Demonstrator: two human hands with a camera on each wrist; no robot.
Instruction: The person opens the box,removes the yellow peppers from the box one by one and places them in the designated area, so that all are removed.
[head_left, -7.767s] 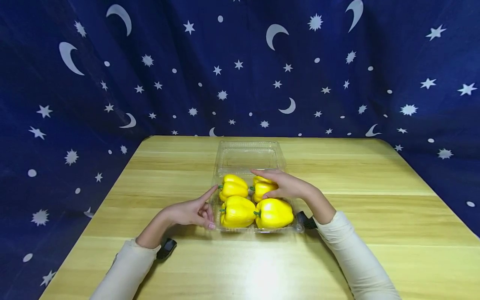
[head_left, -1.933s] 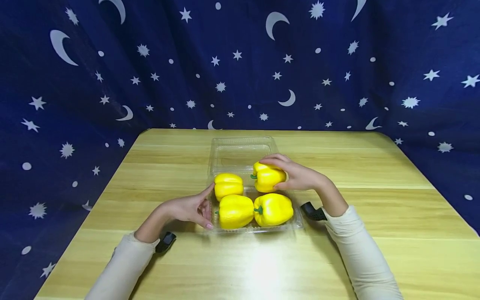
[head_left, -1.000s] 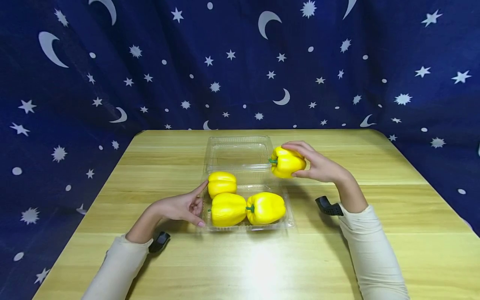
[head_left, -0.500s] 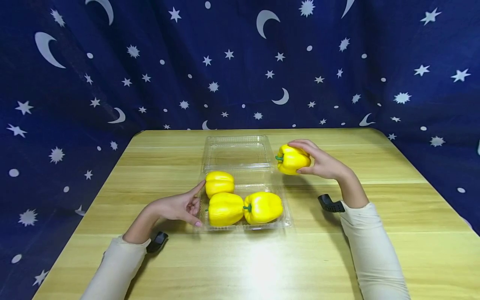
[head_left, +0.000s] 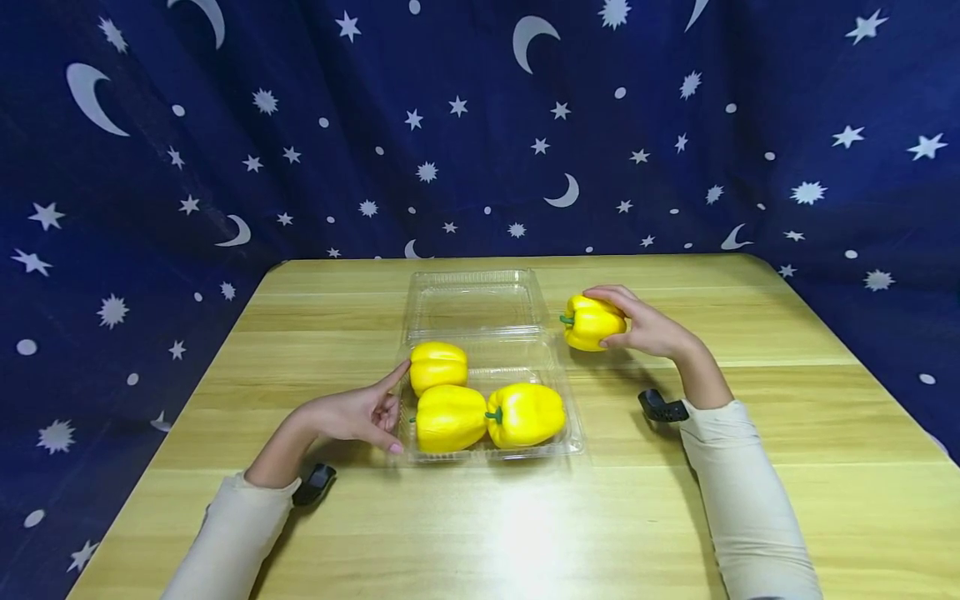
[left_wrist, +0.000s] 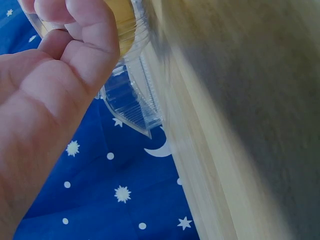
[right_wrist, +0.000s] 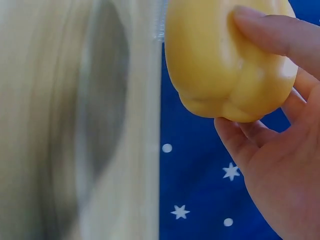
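Observation:
My right hand [head_left: 648,329] grips a yellow bell pepper [head_left: 591,323] with a green stem, to the right of a clear plastic clamshell box [head_left: 566,417]. In the right wrist view, thumb and fingers wrap this bell pepper [right_wrist: 220,60] close over the tabletop. The box lies open with three more yellow bell peppers inside: one at back left [head_left: 438,367], one at front left [head_left: 450,419], one at front right [head_left: 527,415]. Along the box's left side rests my left hand [head_left: 352,414], index finger and thumb spread against it, other fingers bent in.
The box's clear lid [head_left: 476,300] lies folded back behind it. The wooden table [head_left: 675,517] carries everything. A dark blue curtain [head_left: 480,125] with moons and stars hangs behind. Black wrist devices sit at both cuffs, the right one [head_left: 662,407] near the tabletop.
The right hand took the back-right bell pepper out of the box and carried it rightward, lately lowering it slightly. The left hand has stayed at the box's left side.

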